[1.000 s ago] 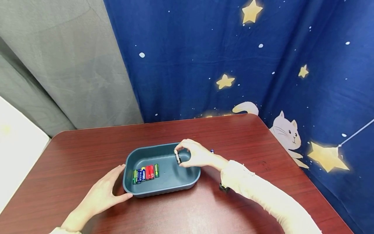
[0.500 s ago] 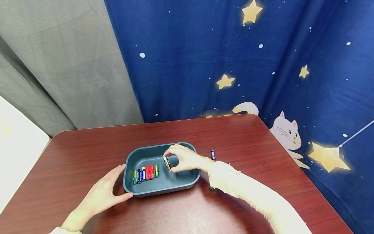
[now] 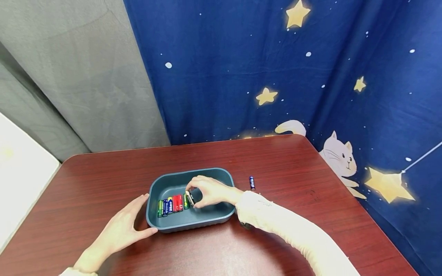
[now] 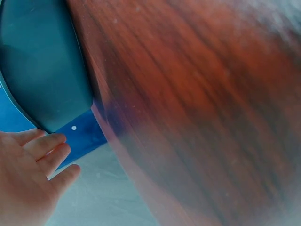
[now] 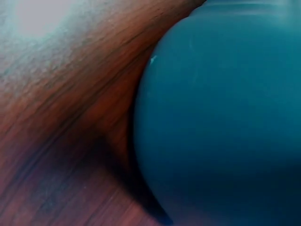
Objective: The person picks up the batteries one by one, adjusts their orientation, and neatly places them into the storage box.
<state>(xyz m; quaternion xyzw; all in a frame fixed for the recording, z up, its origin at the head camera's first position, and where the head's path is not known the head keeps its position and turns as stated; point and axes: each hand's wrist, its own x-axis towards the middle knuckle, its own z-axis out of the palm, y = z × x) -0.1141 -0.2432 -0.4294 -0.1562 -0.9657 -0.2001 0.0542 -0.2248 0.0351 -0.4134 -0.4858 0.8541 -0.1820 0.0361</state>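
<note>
A blue-green plastic bin (image 3: 193, 226) stands on the table. In its left half lies a row of batteries: a green one (image 3: 160, 209), blue ones (image 3: 170, 206), red ones (image 3: 177, 203), and another green one (image 3: 186, 201) at the right end. My right hand (image 3: 211, 191) reaches into the bin and pinches a black battery (image 3: 190, 198) between thumb and fingers, tilted, right beside that last green one. My left hand (image 3: 121, 224) rests at the bin's left end, its fingers spread and touching the rim; the left wrist view shows its fingertips at the bin wall (image 4: 51, 70).
A blue battery (image 3: 252, 183) lies on the dark red wooden table (image 3: 283, 161), to the right of the bin. Behind the table hang a grey curtain (image 3: 86, 76) and a blue star-patterned curtain (image 3: 221, 69). The right wrist view shows mostly the bin's outer wall (image 5: 221, 108).
My right hand has moved left and lower inside the bin, bringing the black battery up to the row's right end. The blue battery on the table has come into view. My left hand stays put.
</note>
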